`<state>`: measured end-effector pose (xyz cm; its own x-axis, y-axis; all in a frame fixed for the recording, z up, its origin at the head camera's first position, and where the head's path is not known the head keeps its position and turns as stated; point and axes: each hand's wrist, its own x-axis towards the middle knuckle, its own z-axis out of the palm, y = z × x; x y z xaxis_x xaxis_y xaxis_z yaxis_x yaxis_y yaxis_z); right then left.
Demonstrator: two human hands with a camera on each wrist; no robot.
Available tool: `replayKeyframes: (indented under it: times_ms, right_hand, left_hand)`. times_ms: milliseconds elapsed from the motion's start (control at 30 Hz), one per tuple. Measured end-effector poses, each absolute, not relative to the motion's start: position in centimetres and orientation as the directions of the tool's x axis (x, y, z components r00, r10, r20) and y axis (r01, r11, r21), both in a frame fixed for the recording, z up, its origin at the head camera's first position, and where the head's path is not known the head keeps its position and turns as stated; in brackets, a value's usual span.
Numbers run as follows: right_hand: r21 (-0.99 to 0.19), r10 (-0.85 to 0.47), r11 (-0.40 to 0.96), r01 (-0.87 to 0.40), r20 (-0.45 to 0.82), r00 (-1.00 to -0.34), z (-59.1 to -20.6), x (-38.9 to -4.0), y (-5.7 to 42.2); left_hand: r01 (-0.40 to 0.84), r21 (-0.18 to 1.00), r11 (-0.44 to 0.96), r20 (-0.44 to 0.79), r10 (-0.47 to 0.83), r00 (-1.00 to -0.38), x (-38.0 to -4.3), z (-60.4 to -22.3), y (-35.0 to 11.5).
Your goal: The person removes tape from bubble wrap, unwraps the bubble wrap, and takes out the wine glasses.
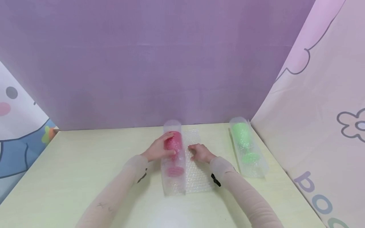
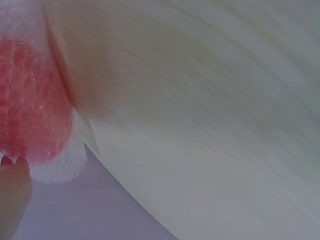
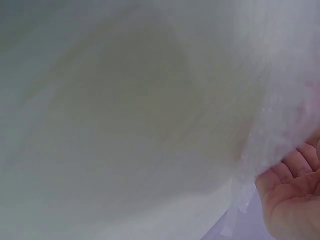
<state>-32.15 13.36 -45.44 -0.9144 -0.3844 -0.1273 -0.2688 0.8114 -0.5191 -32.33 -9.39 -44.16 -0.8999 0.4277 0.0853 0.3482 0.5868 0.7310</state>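
A red goblet-shaped item lies on its side inside bubble wrap near the middle of the table, its wide cup to the back and its round foot towards me. My left hand grips the wrapped cup from the left, fingers across its top and thumb nearer me. To the right spreads a flat stretch of bubble wrap. My right hand holds this bubble wrap with bent fingers, and its edge runs into the hand in the right wrist view. In the left wrist view only a fingertip shows, against the red cup.
A green item of the same shape, rolled in bubble wrap, lies at the right of the pale wooden table. A purple panel stands at the back edge. Printed sheets flank both sides.
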Motion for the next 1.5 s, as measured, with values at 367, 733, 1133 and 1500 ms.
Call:
replayKeyframes:
  times_ms: [367,733,1133,1500]
  right_hand:
    - [-0.539,-0.382,0.802,-0.257,-0.133,-0.915,-45.3,-32.0,13.2]
    - [-0.572,-0.366,0.789,-0.223,-0.146,-0.919,-45.3,-31.9,13.0]
    - [-0.571,-0.371,0.787,-0.235,-0.131,-0.919,-45.5,-31.8,13.1]
    - [-0.563,-0.351,0.796,-0.223,-0.128,-0.927,-45.7,-31.9,13.3]
  left_hand:
    - [0.298,0.783,0.546,0.09,0.375,-0.923,-32.0,-44.3,-11.4]
    - [0.343,0.799,0.494,0.151,0.387,-0.91,-30.8,-44.0,-14.1]
    - [0.31,0.808,0.501,0.123,0.372,-0.92,-29.9,-44.4,-15.8]
    - [0.226,0.837,0.498,0.003,0.409,-0.913,-25.7,-41.3,-14.7]
